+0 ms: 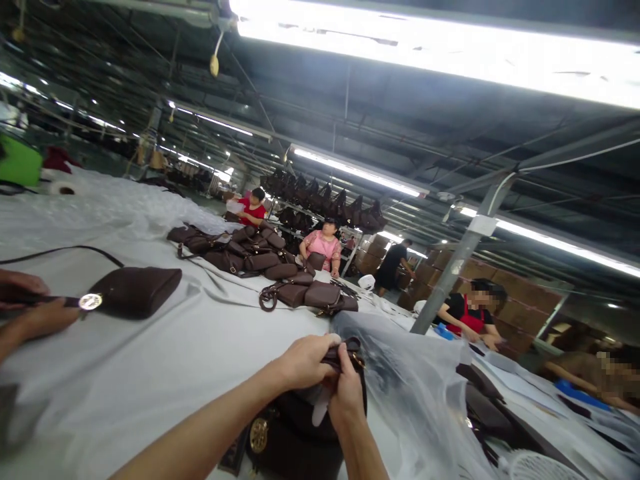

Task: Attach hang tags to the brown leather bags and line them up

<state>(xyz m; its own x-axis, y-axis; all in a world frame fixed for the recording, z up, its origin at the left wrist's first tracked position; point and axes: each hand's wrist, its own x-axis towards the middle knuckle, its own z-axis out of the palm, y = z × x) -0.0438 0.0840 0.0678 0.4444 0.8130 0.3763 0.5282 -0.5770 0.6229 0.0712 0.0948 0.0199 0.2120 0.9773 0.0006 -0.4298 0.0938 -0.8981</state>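
A dark brown handbag (300,437) with a round gold emblem (259,435) stands on the white-covered table right in front of me. My left hand (306,363) pinches the bag's folded strap (353,345) near its metal ring, above the bag. From the other side, my right hand (347,393) grips the same strap, its thumb pointing up. Between the two hands a whitish strip (321,405) hangs down; what it is made of I cannot tell. Both hands' fingertips are partly hidden behind the strap.
A co-worker's hands (45,317) hold the strap of another brown bag (143,291) at the left. Brown bags (250,253) lie piled ahead. Clear plastic sheeting (400,373) lies close on my right, before a slanted metal post (460,257). Several people work farther off.
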